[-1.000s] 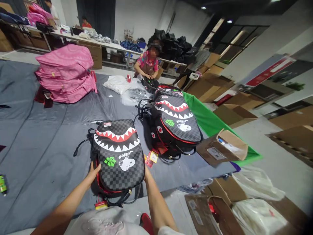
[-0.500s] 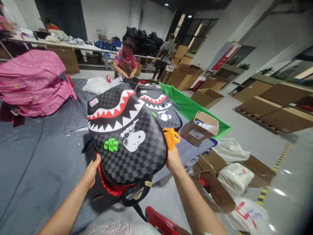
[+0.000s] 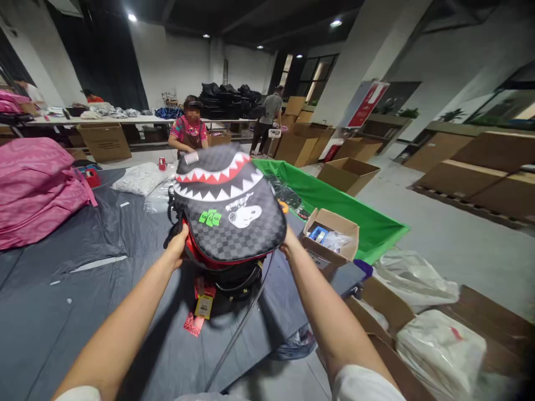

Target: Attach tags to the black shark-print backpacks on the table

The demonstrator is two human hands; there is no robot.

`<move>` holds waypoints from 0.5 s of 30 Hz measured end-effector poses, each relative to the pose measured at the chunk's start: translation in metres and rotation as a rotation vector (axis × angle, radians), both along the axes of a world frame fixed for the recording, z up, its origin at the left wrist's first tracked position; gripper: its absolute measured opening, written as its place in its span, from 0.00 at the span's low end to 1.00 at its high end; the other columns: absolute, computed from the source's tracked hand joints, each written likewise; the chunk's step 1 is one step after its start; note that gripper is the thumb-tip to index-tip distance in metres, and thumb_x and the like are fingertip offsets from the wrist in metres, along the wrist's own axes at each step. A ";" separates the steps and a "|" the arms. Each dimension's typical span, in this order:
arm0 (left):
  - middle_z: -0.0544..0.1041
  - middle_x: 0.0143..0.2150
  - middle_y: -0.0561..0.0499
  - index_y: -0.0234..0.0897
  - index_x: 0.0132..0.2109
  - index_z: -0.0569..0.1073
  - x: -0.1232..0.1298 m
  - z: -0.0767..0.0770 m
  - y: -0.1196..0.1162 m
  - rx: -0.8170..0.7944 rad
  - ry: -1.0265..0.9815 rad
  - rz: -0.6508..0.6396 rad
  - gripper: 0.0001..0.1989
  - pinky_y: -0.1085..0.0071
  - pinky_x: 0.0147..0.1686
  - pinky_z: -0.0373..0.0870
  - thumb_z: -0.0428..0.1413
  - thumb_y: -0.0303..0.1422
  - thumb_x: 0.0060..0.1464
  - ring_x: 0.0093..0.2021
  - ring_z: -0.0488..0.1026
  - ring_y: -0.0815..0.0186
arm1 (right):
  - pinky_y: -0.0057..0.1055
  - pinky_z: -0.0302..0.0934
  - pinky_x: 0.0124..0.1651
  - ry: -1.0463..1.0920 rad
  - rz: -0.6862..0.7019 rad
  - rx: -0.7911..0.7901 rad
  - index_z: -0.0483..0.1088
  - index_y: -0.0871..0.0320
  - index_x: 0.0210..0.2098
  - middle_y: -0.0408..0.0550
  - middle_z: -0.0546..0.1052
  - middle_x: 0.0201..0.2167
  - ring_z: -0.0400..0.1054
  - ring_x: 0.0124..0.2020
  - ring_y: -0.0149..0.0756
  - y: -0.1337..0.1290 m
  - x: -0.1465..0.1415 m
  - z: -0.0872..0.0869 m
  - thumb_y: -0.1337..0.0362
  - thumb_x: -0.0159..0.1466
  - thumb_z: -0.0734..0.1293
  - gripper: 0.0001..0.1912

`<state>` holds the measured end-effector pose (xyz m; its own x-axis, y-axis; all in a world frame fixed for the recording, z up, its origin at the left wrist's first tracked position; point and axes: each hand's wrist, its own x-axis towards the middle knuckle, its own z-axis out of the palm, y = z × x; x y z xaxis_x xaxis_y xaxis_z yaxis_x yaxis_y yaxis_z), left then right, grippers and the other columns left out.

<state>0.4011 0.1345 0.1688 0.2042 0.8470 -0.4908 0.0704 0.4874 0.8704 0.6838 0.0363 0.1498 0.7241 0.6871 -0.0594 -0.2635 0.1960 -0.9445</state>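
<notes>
Backpack [image 3: 236,240]: green banknote print [image 3: 210,217] on the front panel shows dollar signs. Patch [image 3: 191,158] near the panel's upper edge: lettering illegible. Yellow tag [image 3: 203,307] below the backpack: barcode visible, text too small. Carton [image 3: 328,253] near the table's [image 3: 104,312] right edge: label [image 3: 318,259] unreadable. Red-and-white sign [image 3: 363,104] behind: lettering illegible.

White walls [image 3: 188,61], grey floor [image 3: 395,192], dark ceiling [image 3: 276,19] (5 lights [image 3: 335,23] lit), black curtain [image 3: 102,55].

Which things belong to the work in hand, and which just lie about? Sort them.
Belongs, by the look of it:
checkered backpack, between left hand and right hand

Seemingly just lying about:
pink bags
small open cardboard box
white plastic bag
</notes>
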 end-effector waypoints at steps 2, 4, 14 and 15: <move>0.81 0.47 0.38 0.34 0.53 0.76 0.004 -0.018 0.008 -0.069 0.070 -0.014 0.30 0.54 0.48 0.76 0.47 0.55 0.61 0.45 0.81 0.53 | 0.34 0.68 0.32 0.079 0.038 -0.074 0.74 0.62 0.27 0.47 0.77 0.22 0.72 0.29 0.38 0.006 0.004 -0.024 0.60 0.50 0.74 0.12; 0.80 0.51 0.39 0.37 0.55 0.75 0.001 -0.024 0.010 -0.034 0.016 -0.069 0.32 0.55 0.52 0.74 0.48 0.58 0.59 0.51 0.78 0.52 | 0.32 0.68 0.33 0.131 0.027 -0.102 0.73 0.64 0.29 0.47 0.77 0.24 0.72 0.29 0.36 0.000 0.009 -0.039 0.60 0.49 0.75 0.14; 0.74 0.57 0.45 0.45 0.60 0.70 -0.037 -0.035 -0.131 1.164 0.166 -0.107 0.21 0.64 0.55 0.70 0.55 0.41 0.61 0.56 0.72 0.60 | 0.36 0.70 0.45 -0.199 0.039 0.174 0.76 0.57 0.41 0.51 0.79 0.42 0.74 0.40 0.40 -0.148 -0.096 -0.010 0.55 0.62 0.70 0.14; 0.76 0.55 0.45 0.46 0.59 0.70 -0.040 -0.040 -0.149 1.134 0.118 -0.312 0.22 0.65 0.52 0.72 0.58 0.39 0.59 0.54 0.74 0.59 | 0.36 0.71 0.44 -0.219 0.130 0.191 0.75 0.56 0.44 0.51 0.79 0.44 0.74 0.40 0.39 -0.151 -0.118 -0.007 0.56 0.62 0.70 0.14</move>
